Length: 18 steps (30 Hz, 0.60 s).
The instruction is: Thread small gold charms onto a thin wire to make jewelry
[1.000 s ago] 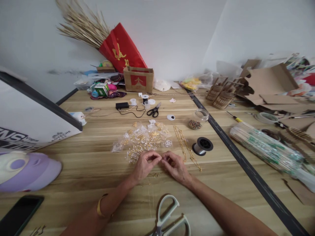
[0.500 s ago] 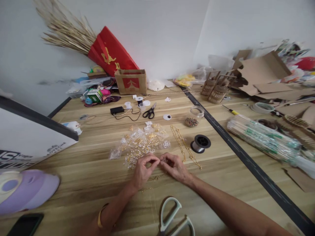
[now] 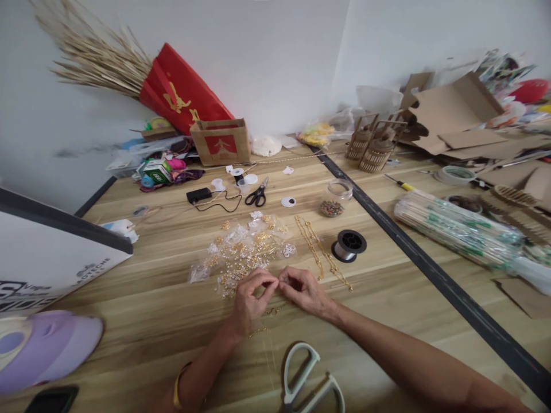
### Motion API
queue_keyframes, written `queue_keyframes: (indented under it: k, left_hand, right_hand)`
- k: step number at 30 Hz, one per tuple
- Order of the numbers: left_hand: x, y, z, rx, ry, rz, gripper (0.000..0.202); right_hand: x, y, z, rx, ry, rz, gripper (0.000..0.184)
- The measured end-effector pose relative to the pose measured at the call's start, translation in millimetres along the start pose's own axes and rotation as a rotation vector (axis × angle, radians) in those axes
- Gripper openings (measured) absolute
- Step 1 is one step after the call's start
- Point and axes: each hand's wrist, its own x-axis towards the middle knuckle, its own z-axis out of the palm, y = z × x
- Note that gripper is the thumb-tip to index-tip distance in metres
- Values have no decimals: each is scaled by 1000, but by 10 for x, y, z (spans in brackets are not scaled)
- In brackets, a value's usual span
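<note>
My left hand (image 3: 251, 298) and my right hand (image 3: 303, 291) meet fingertip to fingertip over the wooden table (image 3: 163, 298), both pinched shut on something too small to make out. A short gold chain piece (image 3: 272, 311) lies on the wood just under the hands. Right behind them is a heap of small clear bags with gold findings (image 3: 245, 249). A long gold chain (image 3: 319, 252) lies to the right of the heap, with a spool of thin wire (image 3: 348, 245) beside it.
Large grey-handled scissors (image 3: 307, 381) lie near the front edge. Small black scissors (image 3: 257, 195), a bead jar (image 3: 334, 201), a paper bag (image 3: 221, 141), a bundle of sticks in plastic (image 3: 456, 229), cardboard scraps, a white board at left, a purple mask (image 3: 47, 350).
The view has drifted so things sit further left and the front edge shows more. Both hands stay pinched together at the same spot, with only slight finger movement.
</note>
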Motion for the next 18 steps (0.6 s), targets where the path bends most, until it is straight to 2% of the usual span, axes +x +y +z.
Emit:
queue_keyframes:
  k: [7,12,18]
  left_hand:
    - [0,8,-3,-8,-9,0,11]
    - [3,36,-19,-41,1,-85,12]
    - [12,50,-42,-181,11,-205,11]
  right_hand:
    - [-11,-14,-21,-48,-26,-44,13]
    - [-9,-28,-28,-60,-34,-73,10]
    - [-10,-22,-24,-67,-22,-68,12]
